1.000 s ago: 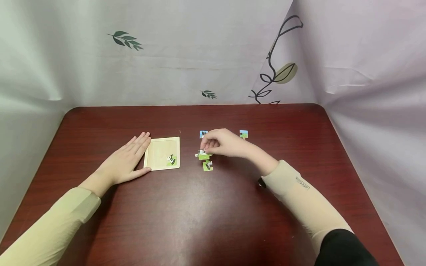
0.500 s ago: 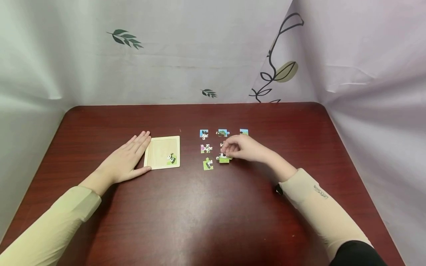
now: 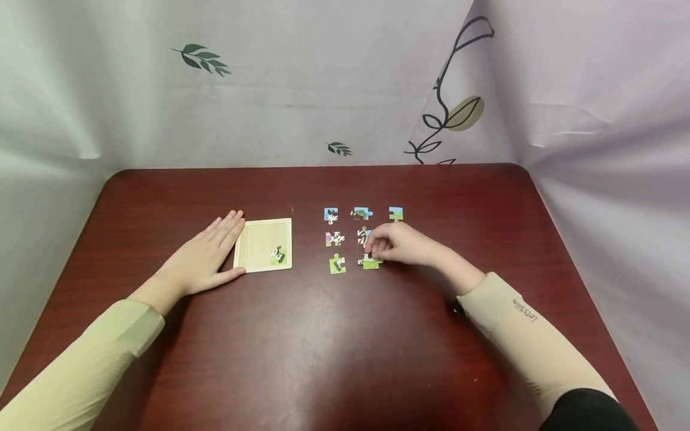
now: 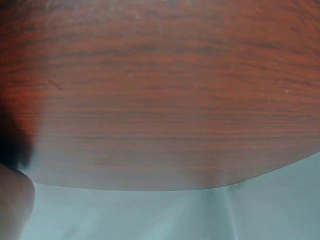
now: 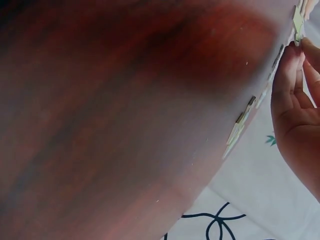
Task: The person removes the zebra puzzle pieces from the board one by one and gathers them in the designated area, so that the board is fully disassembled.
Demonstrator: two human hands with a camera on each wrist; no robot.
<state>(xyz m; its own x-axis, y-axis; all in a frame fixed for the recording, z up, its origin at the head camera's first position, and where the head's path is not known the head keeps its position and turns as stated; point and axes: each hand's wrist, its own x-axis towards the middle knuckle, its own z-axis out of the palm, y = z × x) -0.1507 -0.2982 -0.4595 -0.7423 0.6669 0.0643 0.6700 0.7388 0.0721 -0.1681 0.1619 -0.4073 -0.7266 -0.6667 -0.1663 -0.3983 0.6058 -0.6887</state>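
In the head view my left hand (image 3: pixel 202 257) lies flat with straight fingers, its fingertips and thumb against the left edge of a shallow wooden puzzle tray (image 3: pixel 264 269). One panda piece (image 3: pixel 278 255) sits in the tray's lower right corner. To the right, my right hand (image 3: pixel 401 242) pinches a green-and-white puzzle piece (image 3: pixel 371 264) between thumb and fingers, low over the tabletop. The right wrist view catches my hand (image 5: pixel 300 112) at its edge, with the pinched piece (image 5: pixel 298 22) seen edge-on and tilted. Whether it touches the table I cannot tell.
Several loose puzzle pieces lie in rows: a blue-topped one (image 3: pixel 331 215), a blue-green one (image 3: pixel 362 214), a corner one (image 3: pixel 396 214), a pink-marked one (image 3: pixel 334 239), a striped one (image 3: pixel 363 236) and a green one (image 3: pixel 337 264). Curtains (image 3: pixel 269 108) surround the table (image 3: pixel 259 347).
My right hand has carried the pinched piece rightward from above the left column to beside the green piece, then slightly down, uncovering the pieces behind. My left hand stays at the tray.
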